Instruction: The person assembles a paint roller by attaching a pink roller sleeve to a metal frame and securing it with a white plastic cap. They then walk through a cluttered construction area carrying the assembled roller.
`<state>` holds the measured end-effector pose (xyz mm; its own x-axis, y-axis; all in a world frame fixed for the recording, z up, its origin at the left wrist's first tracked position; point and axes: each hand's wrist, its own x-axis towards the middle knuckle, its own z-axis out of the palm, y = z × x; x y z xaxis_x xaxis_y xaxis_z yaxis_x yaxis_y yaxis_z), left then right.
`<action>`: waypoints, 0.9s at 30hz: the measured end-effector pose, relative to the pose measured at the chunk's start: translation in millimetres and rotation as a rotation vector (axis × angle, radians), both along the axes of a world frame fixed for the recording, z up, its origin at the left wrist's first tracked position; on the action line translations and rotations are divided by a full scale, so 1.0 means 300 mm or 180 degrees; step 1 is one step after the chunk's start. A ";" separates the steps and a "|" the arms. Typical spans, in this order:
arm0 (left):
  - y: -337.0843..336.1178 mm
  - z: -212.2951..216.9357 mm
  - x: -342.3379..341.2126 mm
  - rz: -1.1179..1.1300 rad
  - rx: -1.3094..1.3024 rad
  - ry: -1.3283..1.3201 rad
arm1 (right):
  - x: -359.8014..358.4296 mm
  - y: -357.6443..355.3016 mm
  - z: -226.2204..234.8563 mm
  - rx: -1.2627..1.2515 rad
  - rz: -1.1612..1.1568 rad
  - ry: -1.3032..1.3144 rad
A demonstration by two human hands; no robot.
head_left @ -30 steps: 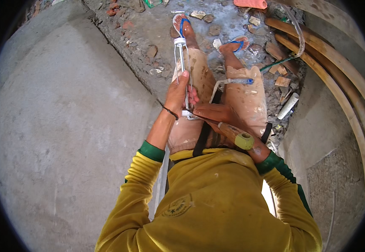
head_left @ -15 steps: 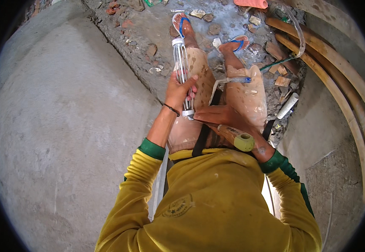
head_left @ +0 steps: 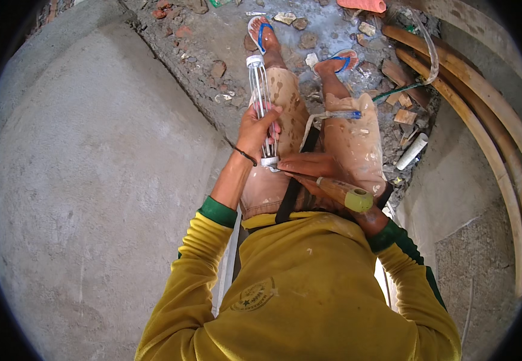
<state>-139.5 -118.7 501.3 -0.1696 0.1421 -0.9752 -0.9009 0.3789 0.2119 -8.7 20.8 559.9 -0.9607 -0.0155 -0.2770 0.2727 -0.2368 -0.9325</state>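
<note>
Largest area: a smooth grey cement surface (head_left: pixel 98 198), filling the left side from where I stand. A dark crack-like edge parts it from rough, wet grey ground (head_left: pixel 228 39) strewn with rubble. A second grey concrete surface (head_left: pixel 471 253) lies at right, duller and coarser toward its lower part. Long, curved, light-brown boards (head_left: pixel 501 135) sweep down along that right side.

Person at centre: yellow long-sleeved top (head_left: pixel 321 289) with green cuffs; tan trousers (head_left: pixel 354 141), spotted and wet-looking; white flip-flops (head_left: pixel 263 37) with blue straps on the ground.

Around the work: a clear bent tube with a blue tip (head_left: pixel 350 114) crosses the trousers just above the right hand (head_left: pixel 321 167), the nearest obstacle to it. A clear flexible hose (head_left: pixel 432 57) hangs over the boards. A reddish-pink plastic piece (head_left: pixel 363 5) is cut off by the top edge.

Held item: a slim, white, cage-like cylinder (head_left: pixel 261 90) with round white ends, tilted over the thigh. Left hand (head_left: pixel 261 129) has its fingers wrapped round the middle, hiding that part. Right hand grasps a tool with a wooden handle and yellow-green butt (head_left: pixel 336 191); its thin dark blade points at the cylinder's lower end. Contact there: cannot tell.

Smaller: a short white tube (head_left: pixel 411 151) beside the boards; pale wood scraps (head_left: pixel 404 116) near it.
</note>
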 end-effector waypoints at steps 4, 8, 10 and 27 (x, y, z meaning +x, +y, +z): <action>-0.001 -0.005 -0.013 0.0070 0.0081 -0.0031 | -0.003 0.003 0.003 0.0206 -0.0043 -0.0043; -0.004 0.006 -0.017 0.0005 0.0113 -0.0070 | 0.022 -0.005 -0.024 0.0046 0.0056 -0.0016; -0.003 0.007 -0.018 -0.0005 0.0096 -0.0084 | 0.013 -0.003 -0.012 0.0108 -0.0090 -0.0063; 0.000 0.004 -0.007 -0.0134 0.0021 -0.0047 | 0.040 0.008 -0.023 -0.0109 0.0117 -0.0141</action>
